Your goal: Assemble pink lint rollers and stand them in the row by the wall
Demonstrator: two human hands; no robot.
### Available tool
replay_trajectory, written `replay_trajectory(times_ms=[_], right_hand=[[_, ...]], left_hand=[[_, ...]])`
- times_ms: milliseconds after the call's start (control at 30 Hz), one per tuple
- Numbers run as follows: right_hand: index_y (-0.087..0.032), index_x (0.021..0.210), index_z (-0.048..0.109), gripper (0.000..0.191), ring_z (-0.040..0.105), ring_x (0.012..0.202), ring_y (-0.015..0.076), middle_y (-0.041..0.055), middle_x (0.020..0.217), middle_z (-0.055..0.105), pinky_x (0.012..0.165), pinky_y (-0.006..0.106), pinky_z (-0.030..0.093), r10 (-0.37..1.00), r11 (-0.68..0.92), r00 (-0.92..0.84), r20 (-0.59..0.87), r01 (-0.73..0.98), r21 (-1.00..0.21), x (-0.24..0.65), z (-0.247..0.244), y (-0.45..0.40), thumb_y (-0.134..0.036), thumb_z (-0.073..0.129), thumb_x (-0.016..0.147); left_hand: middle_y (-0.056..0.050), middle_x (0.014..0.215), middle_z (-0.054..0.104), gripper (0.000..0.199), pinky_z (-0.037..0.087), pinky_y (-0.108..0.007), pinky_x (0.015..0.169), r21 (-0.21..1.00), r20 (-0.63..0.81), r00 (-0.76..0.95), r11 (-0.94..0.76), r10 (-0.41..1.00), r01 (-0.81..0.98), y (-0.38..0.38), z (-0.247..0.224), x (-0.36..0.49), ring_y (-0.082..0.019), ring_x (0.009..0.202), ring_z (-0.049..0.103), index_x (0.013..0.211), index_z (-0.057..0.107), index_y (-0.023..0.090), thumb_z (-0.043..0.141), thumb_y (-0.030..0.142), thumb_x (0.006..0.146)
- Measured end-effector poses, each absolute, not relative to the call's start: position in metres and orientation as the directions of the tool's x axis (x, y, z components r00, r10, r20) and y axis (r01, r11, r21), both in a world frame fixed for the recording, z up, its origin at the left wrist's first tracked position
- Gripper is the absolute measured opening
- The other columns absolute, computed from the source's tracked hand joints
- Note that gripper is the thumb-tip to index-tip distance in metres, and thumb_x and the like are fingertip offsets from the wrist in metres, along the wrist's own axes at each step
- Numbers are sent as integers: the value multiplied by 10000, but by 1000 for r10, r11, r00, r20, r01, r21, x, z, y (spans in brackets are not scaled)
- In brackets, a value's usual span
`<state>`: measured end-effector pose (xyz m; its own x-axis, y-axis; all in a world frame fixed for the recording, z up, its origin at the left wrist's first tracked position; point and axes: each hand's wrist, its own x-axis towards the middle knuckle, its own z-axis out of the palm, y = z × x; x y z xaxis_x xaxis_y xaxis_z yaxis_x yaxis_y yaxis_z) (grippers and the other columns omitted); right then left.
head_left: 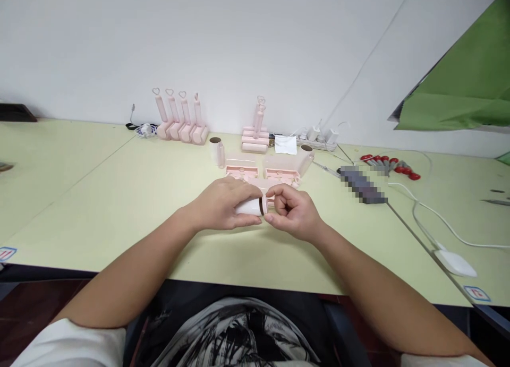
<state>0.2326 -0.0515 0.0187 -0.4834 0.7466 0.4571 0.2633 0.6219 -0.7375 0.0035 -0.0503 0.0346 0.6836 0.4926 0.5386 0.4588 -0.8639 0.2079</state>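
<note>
My left hand (219,203) is wrapped round a white sticky-paper roll (247,206) that lies sideways above the table. A dark brown ring of its cardboard core shows at its right end, with a pink end cap (265,205) there. The thumb and forefinger of my right hand (295,213) close on this cap, the other fingers curled in. Just behind my hands lie two open pink cases (241,171) with clear covers (277,162). More pink and clear parts, partly hidden by my fingers, are between them and me.
Upright rolls stand at left (213,153) and right (306,150). Pink lint rollers (182,132) with heart loops line the wall; more are stacked (255,142) mid-back. To the right are a power strip (319,143), a blurred dark object (362,185), red-handled tools (384,160) and white cables (438,218).
</note>
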Motion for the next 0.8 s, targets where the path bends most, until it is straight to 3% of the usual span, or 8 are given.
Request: replay_trajectory(times_ms=[533, 800], right_hand=[[-208, 1001, 557, 333, 321, 475, 74, -124, 526, 330, 502, 220, 288, 744, 620, -506, 436, 281, -732, 231, 14, -49, -389, 721, 776], [-246, 1122, 439, 363, 368, 480, 86, -103, 596, 410, 482, 222, 306, 709, 675, -431, 558, 183, -715, 230, 5, -51, -348, 639, 836]], left_hand=[[-41, 922, 722, 439, 491, -304, 705, 233, 553, 649, -845, 522, 481, -50, 34, 4, -203, 809, 687, 1145, 590, 217, 658, 520, 835], [-59, 1048, 683, 483, 524, -297, 701, 332, 661, 463, -783, 591, 525, -46, 27, 3, -195, 863, 684, 1157, 518, 229, 703, 509, 810]])
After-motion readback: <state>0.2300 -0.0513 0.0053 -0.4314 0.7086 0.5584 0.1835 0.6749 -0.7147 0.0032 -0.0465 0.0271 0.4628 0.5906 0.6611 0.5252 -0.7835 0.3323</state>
